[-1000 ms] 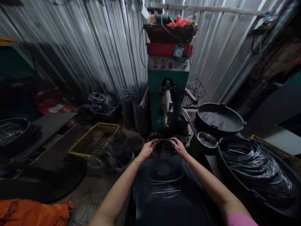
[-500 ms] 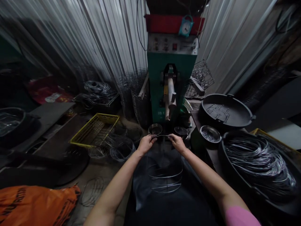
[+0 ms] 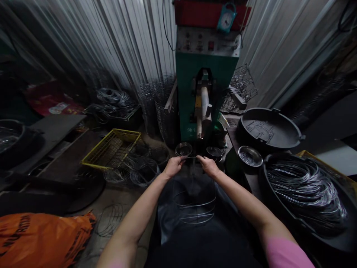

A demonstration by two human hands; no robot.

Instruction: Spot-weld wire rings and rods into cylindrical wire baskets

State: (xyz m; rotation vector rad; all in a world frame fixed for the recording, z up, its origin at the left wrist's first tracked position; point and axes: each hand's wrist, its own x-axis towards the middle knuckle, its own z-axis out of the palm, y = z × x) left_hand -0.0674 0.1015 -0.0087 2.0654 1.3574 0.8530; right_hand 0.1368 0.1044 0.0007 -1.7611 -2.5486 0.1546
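Note:
In front of the machine, my left hand (image 3: 174,166) and my right hand (image 3: 209,166) pinch a thin curved metal wire (image 3: 191,157) from its two sides. A short arc of it shows between my fingertips. Below, over the dark apron (image 3: 178,238) on my lap, hang curved wire rings (image 3: 196,214) joined by a thin upright wire. They look like the lower part of the same wire frame, though the joining part is too dim to make out. The green machine (image 3: 192,93) stands just beyond my hands, its metal arm (image 3: 205,104) pointing toward me.
Right, a black pan (image 3: 346,230) holds many wire hoops (image 3: 309,190); a small bowl (image 3: 260,160) of metal bits and another pan (image 3: 287,130) stand behind it. Left are a yellow basket (image 3: 89,158), wire frames (image 3: 143,172) and an orange sack (image 3: 41,238).
My view has tipped slightly downward, so the machine sits higher in the picture. Both hands keep hold of the wire, and their fingertips look slightly closer together.

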